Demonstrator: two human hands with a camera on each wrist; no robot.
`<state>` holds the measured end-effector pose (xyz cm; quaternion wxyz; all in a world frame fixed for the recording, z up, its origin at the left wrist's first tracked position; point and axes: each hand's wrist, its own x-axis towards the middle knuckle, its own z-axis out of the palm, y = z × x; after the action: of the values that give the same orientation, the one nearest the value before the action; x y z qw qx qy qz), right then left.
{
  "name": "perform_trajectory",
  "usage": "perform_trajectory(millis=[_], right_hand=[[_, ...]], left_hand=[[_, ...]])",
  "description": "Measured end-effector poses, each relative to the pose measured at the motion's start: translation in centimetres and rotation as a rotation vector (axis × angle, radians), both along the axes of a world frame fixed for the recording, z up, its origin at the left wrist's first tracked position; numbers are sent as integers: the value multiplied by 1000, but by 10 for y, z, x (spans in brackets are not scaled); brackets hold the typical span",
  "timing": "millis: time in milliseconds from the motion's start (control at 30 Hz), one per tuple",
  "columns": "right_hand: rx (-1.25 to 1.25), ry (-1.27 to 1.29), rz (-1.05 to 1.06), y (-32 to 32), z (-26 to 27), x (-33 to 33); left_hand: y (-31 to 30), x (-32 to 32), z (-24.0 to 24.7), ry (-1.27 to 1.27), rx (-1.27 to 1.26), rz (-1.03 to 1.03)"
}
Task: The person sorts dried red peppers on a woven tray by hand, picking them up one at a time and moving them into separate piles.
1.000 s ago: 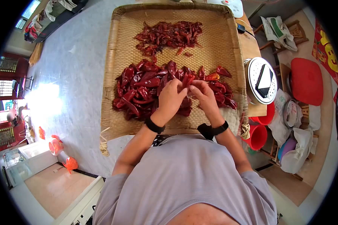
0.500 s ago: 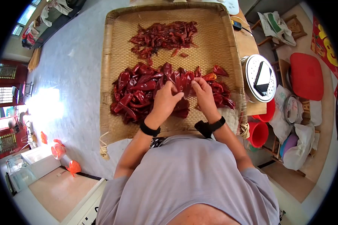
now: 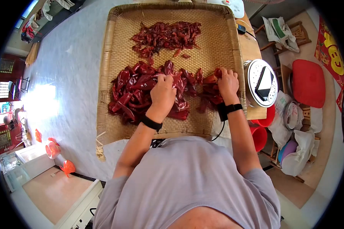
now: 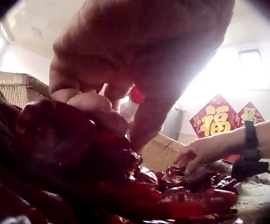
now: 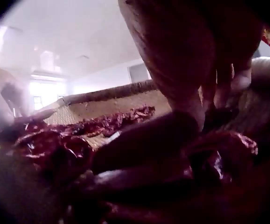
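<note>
A heap of glossy dried red chili peppers [image 3: 122,101] lies in the near half of a woven tray [image 3: 214,23]. Over its right part my left hand [image 3: 163,94] holds a chili pepper [image 4: 97,116] between curled fingers and thumb. My right hand [image 3: 229,86] is at the smaller group of chili peppers [image 3: 208,97] on the right. Its thumb and fingers reach down round a dark red chili pepper [image 3: 218,72], partly hidden under them; the right wrist view shows this dimly. Both wrists wear black bands.
Shrivelled, darker chili pieces [image 3: 166,38] form a patch in the tray's far half. Right of the tray, a round pot with a perforated white lid [image 3: 260,83] stands on a wooden table, a phone [image 3: 264,82] on top. Below are red buckets [image 3: 258,138]. A red stool [image 3: 309,83] stands farther right.
Both hands were together at one chili pepper, then drew apart. My right hand has let go and moved right to the smaller group; my left has shifted slightly left with its pepper.
</note>
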<state>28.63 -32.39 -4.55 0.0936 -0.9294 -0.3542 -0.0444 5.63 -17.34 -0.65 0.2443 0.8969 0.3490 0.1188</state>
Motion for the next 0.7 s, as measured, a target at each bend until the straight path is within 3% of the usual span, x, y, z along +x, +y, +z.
perform_trajectory(millis=[133,233,333,367,433,533,633,700], right_hand=[[-121,63,-41,-2,-2,1],[77,213,-168,1,12,-7],[237,290,-51,9,23,-23],[337,406,76,13,25,-27],[495,763,95,23,24,-35],[211,255,91,18,28,-29],[6,160,19,7,-2,-14],[-22,183,83,3,-9,-9]], left_hand=[[-1,-6,4,-55,-18,-25],[-1,-10,10,-142,6,-30],[-8,-13,21,-183,6,-30],[-10,-14,23,-167,-17,-42],[-14,-16,29,-147,-59,-58],[-20,-21,34,-147,-119,-74],[-24,-26,32,-162,-163,-89],[-28,-27,29,-147,-167,-89]])
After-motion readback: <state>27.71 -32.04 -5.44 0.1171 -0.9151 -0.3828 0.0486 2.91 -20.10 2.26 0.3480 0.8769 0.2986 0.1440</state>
